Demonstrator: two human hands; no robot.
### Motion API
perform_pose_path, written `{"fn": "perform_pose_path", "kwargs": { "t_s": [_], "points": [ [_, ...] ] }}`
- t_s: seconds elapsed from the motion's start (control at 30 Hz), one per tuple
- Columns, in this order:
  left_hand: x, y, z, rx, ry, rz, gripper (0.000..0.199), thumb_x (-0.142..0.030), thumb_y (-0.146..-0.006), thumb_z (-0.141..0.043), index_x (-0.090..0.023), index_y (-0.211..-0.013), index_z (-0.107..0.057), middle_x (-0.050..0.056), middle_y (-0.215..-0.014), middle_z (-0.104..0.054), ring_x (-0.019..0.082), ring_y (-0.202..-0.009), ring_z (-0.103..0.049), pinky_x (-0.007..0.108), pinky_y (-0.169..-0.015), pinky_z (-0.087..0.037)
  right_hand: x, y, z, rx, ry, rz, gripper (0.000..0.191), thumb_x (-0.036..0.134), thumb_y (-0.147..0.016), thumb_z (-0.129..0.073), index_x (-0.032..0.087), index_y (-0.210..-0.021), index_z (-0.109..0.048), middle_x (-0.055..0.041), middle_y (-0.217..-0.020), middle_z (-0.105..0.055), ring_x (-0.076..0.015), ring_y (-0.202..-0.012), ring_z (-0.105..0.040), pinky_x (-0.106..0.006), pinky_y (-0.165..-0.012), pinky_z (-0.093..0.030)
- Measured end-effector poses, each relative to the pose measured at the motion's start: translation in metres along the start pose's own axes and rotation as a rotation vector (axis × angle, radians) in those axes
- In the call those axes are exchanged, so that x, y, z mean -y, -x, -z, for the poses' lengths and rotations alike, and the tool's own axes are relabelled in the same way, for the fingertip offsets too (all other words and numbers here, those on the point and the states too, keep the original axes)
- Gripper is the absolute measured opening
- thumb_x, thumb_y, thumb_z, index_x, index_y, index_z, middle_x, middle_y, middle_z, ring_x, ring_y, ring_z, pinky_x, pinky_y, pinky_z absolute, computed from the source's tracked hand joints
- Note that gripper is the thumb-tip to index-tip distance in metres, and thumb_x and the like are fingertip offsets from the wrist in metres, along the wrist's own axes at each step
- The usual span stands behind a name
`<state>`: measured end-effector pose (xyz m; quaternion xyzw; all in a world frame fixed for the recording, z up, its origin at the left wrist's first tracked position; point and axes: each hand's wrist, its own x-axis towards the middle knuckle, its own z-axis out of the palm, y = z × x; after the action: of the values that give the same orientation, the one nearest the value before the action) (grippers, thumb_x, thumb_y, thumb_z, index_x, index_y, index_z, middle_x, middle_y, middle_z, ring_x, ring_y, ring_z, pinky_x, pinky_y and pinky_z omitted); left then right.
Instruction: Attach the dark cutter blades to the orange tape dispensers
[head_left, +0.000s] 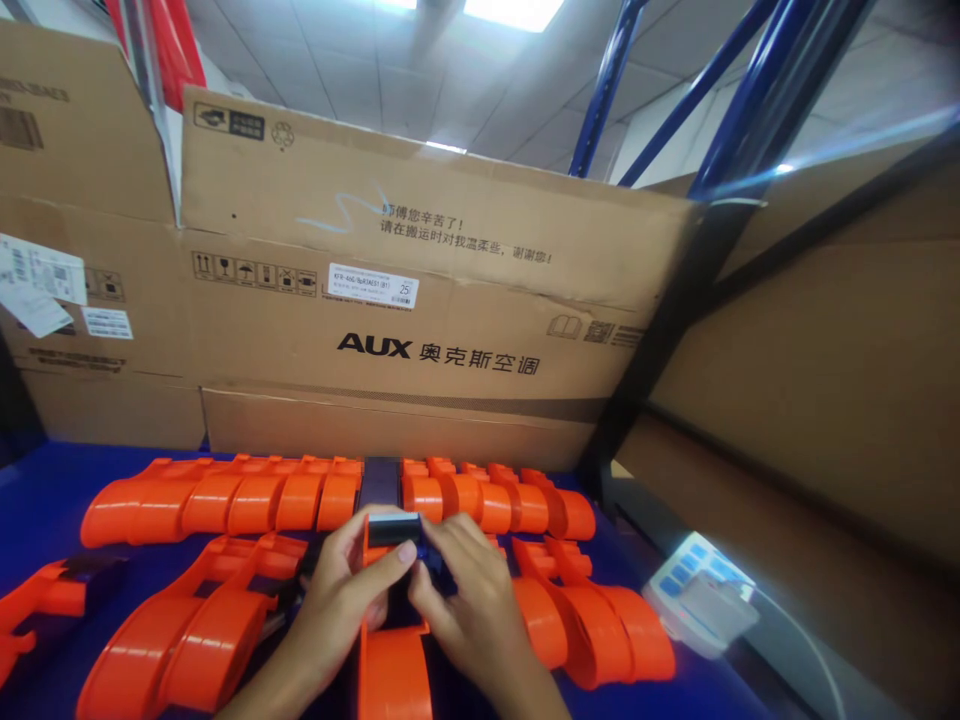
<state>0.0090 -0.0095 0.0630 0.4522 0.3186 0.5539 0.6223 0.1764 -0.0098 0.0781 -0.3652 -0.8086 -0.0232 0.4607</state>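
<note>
In front of me, an orange plastic tape dispenser (395,672) stands end-up, its curved body towards me. A black piece with a pale strip along its edge (394,527) sits across its top end. My left hand (352,580) wraps the dispenser's left side, the thumb pressed on the black piece. My right hand (466,580) is closed at the right side, thumb and fingers around a small dark blue part (433,560) against the dispenser. The fingers partly hide how these parts meet.
Rows of similar orange dispensers (255,502) line the blue tabletop (45,500), with more at the right (596,630). A dark-ended one (45,600) lies far left. Cardboard (450,300) walls the back. A white device with a cable (701,600) stands right, near a dark rack post (637,370).
</note>
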Motion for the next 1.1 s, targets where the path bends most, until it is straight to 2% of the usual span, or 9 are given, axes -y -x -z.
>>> {"fn": "perform_pose_path", "kwargs": {
  "t_s": [0.2,0.37,0.53,0.67,0.83,1.1],
  "points": [
    [0.0,-0.003,0.003,0.023,0.015,-0.009,0.04,-0.042,-0.081,-0.083,-0.018,-0.109,-0.066,-0.011,-0.049,-0.044,0.004,-0.037,-0.031,0.017,-0.039,-0.026,0.001,0.0,0.0,0.026,-0.02,0.012,0.025,0.017,-0.095,-0.058,0.015,-0.119,-0.066,-0.0117,-0.092,-0.071,-0.0267,-0.084,-0.063,-0.041,-0.072,-0.056],
    [0.0,-0.005,0.004,0.025,0.01,-0.015,0.042,-0.041,-0.081,-0.083,-0.018,-0.111,-0.066,-0.012,-0.049,-0.044,0.004,-0.035,-0.031,0.018,-0.039,-0.025,0.001,-0.001,0.001,0.03,-0.028,0.018,0.03,0.017,-0.097,-0.057,0.015,-0.126,-0.064,-0.0123,-0.094,-0.071,-0.027,-0.087,-0.063,-0.042,-0.076,-0.057],
    [0.0,-0.005,0.002,-0.068,0.084,0.02,0.033,-0.045,-0.082,-0.081,-0.019,-0.094,-0.064,-0.011,-0.041,-0.04,0.005,-0.036,-0.031,0.019,-0.042,-0.028,-0.001,-0.005,0.005,0.062,-0.08,0.002,0.037,0.02,-0.098,-0.06,0.017,-0.134,-0.062,-0.0117,-0.102,-0.073,-0.026,-0.091,-0.064,-0.042,-0.081,-0.058],
    [0.0,-0.006,0.002,-0.096,0.094,0.04,0.031,-0.047,-0.084,-0.078,-0.019,-0.087,-0.064,-0.01,-0.039,-0.042,0.006,-0.037,-0.032,0.02,-0.044,-0.029,0.0,-0.007,0.009,0.109,-0.076,0.04,0.044,0.013,-0.094,-0.059,0.02,-0.138,-0.06,-0.0102,-0.115,-0.075,-0.0251,-0.096,-0.064,-0.041,-0.085,-0.059],
    [0.001,-0.007,0.003,-0.102,0.081,0.061,0.033,-0.048,-0.082,-0.08,-0.02,-0.087,-0.064,-0.01,-0.038,-0.043,0.006,-0.036,-0.033,0.019,-0.043,-0.028,0.001,-0.005,0.006,0.058,0.037,0.07,0.05,0.011,-0.092,-0.057,0.018,-0.141,-0.057,-0.0111,-0.107,-0.076,-0.0262,-0.088,-0.065,-0.044,-0.078,-0.061],
    [-0.001,-0.008,0.001,-0.076,0.101,0.091,0.037,-0.048,-0.079,-0.083,-0.02,-0.096,-0.065,-0.011,-0.039,-0.045,0.005,-0.034,-0.034,0.018,-0.041,-0.024,-0.002,0.0,-0.004,-0.029,0.156,0.14,0.05,0.004,-0.088,-0.054,0.015,-0.136,-0.06,-0.0112,-0.094,-0.076,-0.0245,-0.077,-0.066,-0.039,-0.066,-0.061]
  ]
}}
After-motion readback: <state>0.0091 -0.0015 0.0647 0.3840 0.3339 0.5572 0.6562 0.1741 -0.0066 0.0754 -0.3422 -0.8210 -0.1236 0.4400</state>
